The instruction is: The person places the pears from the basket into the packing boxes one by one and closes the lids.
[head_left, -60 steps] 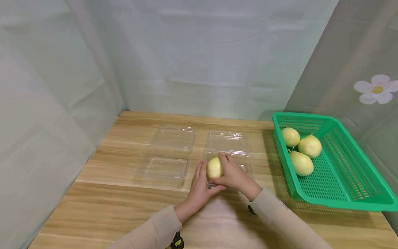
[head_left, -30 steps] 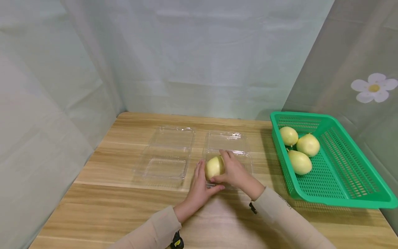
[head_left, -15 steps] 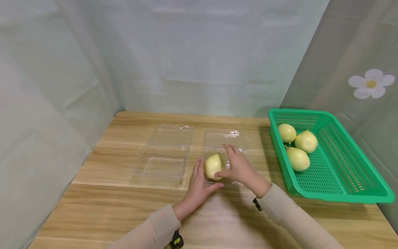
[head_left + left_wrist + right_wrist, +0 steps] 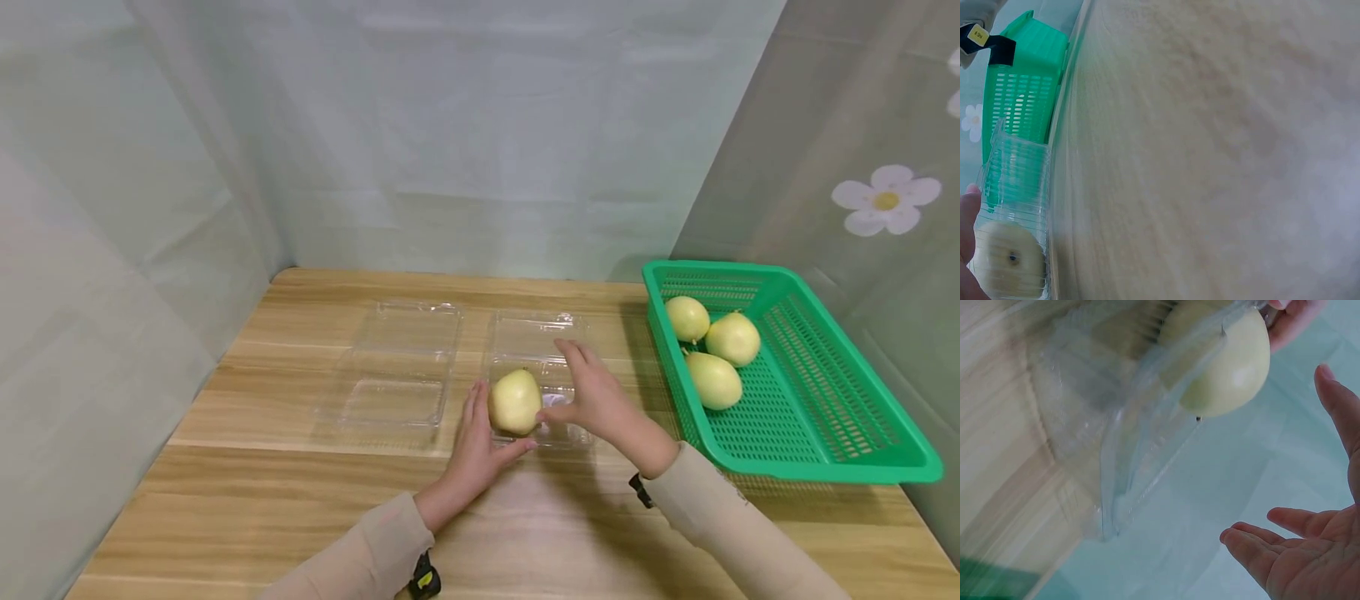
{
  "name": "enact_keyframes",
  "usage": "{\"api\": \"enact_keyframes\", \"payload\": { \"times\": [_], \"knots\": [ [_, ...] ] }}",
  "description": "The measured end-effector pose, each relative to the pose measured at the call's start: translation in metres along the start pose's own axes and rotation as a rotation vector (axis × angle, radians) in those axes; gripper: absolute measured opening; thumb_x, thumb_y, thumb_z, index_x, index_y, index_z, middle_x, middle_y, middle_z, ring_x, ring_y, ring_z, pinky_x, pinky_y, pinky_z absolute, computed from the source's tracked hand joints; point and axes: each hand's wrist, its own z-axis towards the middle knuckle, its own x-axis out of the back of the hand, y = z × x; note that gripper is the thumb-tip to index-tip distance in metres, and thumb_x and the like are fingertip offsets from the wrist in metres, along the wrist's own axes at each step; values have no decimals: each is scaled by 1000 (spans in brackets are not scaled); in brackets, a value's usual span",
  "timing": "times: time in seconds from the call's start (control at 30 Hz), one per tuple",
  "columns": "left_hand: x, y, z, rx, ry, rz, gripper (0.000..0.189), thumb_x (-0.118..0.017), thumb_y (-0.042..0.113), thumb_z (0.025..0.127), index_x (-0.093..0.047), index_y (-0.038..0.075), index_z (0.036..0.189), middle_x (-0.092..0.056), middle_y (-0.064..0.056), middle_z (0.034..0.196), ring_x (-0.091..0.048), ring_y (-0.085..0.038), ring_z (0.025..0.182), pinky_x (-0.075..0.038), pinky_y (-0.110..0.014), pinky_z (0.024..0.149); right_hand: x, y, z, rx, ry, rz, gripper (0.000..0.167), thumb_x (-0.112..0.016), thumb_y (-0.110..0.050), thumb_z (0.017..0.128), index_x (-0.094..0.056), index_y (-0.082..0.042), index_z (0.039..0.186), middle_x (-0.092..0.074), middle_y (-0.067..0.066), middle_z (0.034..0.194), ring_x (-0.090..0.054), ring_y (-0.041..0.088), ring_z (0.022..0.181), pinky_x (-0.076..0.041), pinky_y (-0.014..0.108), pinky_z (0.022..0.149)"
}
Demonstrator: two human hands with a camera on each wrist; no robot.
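Note:
A pale yellow pear [image 4: 515,402] with a short stem sits in the left half of the base of a clear plastic clamshell box [image 4: 577,433], whose lid lies folded back. My left hand [image 4: 472,454] rests along the box's left side by the pear, fingers straight and thumb spread towards the front edge. In the left wrist view, the pear [image 4: 1010,265] shows through the box's ribbed wall. My right hand [image 4: 603,404] hovers over the box's right half, fingers spread. In the right wrist view, this hand [image 4: 1310,550] holds nothing and stands apart from the pear.
A second clear clamshell box [image 4: 393,404] lies unfolded to the left on the wooden table [image 4: 300,492]. At the right, a green plastic basket [image 4: 862,350] contains three more pears [image 4: 733,339]. Pale curtains hang behind and at the sides.
My right hand has let go of the pear and drawn away to the right, its fingers spreading. The pear has tipped more upright. My left hand stays by the box.

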Motion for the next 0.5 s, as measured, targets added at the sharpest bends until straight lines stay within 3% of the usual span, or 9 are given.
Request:
{"api": "enact_keyframes", "payload": {
  "times": [0.5],
  "knots": [
    [-1, -1, 0, -3, 5, -3, 108, -83, 33, 71, -18, -12, 145, -16, -33, 151, -18, -48, 140, -23, -60, 112, 23, 11, -18, -32, 35, -2, 101, -87, -31, 66, -31, 3, 143, -36, 26, 143, -45, 43, 125, -45, 55, 99]
  ]
}}
